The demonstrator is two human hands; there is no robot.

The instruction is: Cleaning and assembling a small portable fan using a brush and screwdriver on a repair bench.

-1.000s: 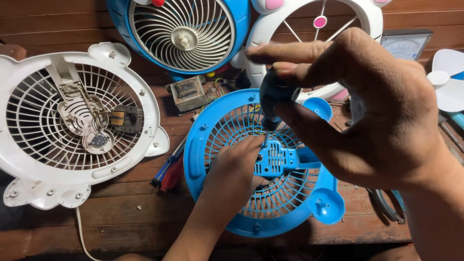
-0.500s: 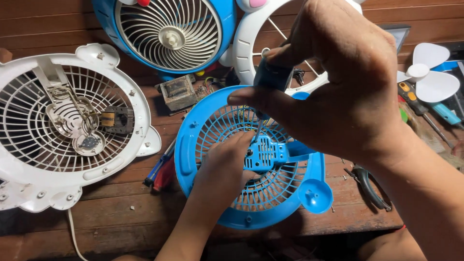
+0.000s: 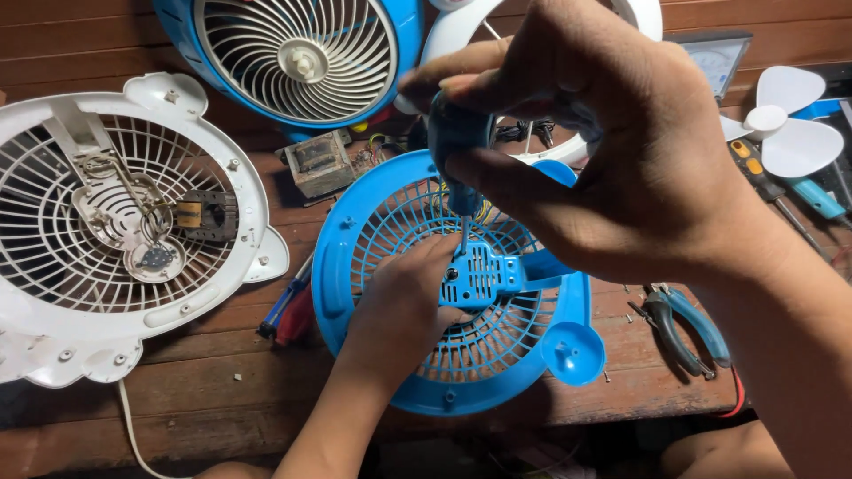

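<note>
Your right hand (image 3: 612, 168) gripping screwdriver (image 3: 461, 168) upright over blue grille (image 3: 355, 257), your left hand (image 3: 404, 306) pressing flat on it, white grille (image 3: 240, 168) close left, pliers (image 3: 683, 324) right.

Screwdriver (image 3: 461, 168) handle mostly hidden in right hand (image 3: 603, 151); white fan housing (image 3: 115, 231) cut off left.

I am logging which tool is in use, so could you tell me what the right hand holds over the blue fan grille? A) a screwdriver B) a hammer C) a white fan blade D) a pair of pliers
A: the right hand grips a blue-handled screwdriver upright, its tip down on the blue fan grille.
</note>
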